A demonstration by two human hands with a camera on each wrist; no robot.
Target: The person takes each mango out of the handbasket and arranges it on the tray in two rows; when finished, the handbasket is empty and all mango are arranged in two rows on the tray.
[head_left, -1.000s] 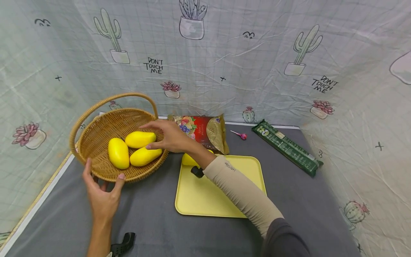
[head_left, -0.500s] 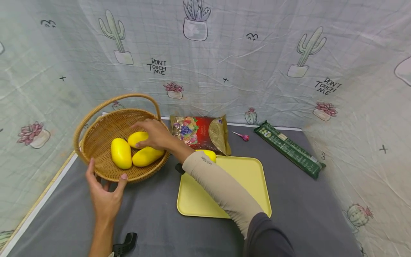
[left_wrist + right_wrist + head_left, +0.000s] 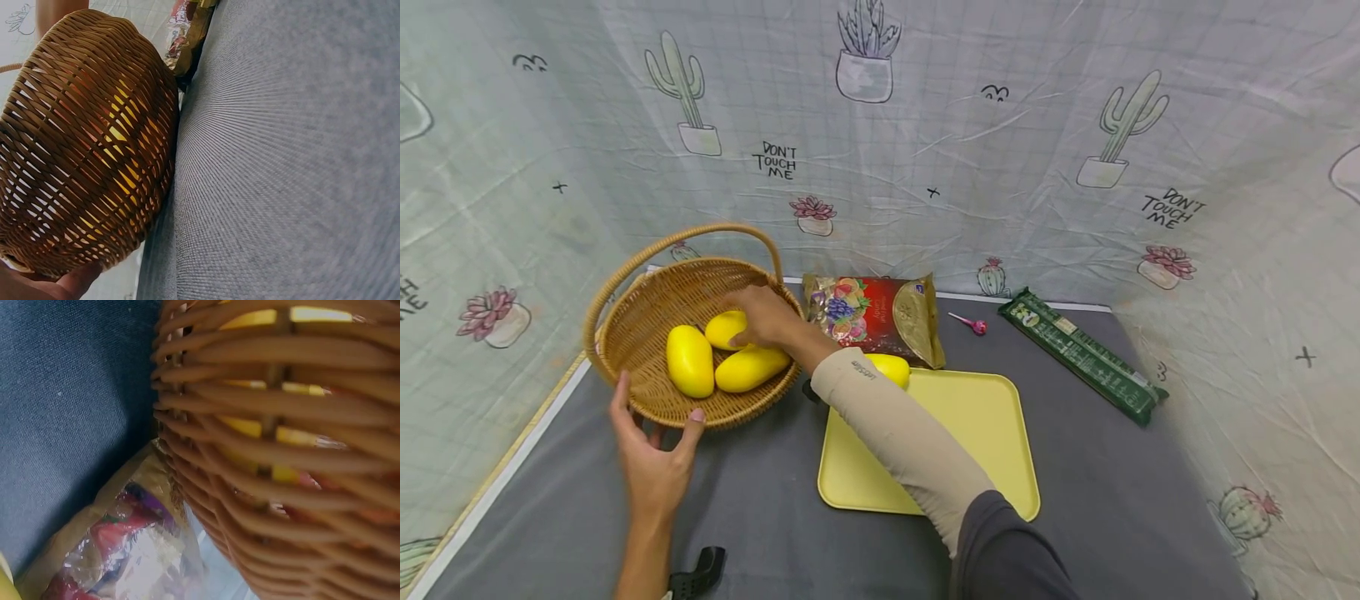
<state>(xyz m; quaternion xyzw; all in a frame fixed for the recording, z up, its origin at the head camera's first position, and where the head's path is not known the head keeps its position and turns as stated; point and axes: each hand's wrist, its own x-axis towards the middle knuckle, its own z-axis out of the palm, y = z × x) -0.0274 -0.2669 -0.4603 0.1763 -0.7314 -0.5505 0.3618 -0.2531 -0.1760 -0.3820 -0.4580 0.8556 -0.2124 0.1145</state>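
My left hand (image 3: 657, 471) grips the near rim of the wicker basket (image 3: 730, 410), thumb over the edge; the left wrist view shows its fingers against the basket's woven side (image 3: 94, 144). Inside the basket lie a left yellow mango (image 3: 690, 361), a back mango (image 3: 722, 330) and a front-right mango (image 3: 751, 369). Reaching over the right rim, my right hand (image 3: 767, 317) holds the back mango, thumb on its right side; its other fingertips are partly hidden. In the right wrist view the basket's weave (image 3: 312, 412) hides that hand.
A yellow tray (image 3: 970, 442) stands right of the basket, with another mango (image 3: 891, 369) at its back left, partly behind my sleeve. Behind are a red and gold candy bag (image 3: 887, 312), a lollipop (image 3: 977, 326) and a long green packet (image 3: 1082, 354).
My right hand has moved left and farther into the basket, from above the right-hand mangoes onto the back one, and its fingers have closed in. The left hand keeps its grip.
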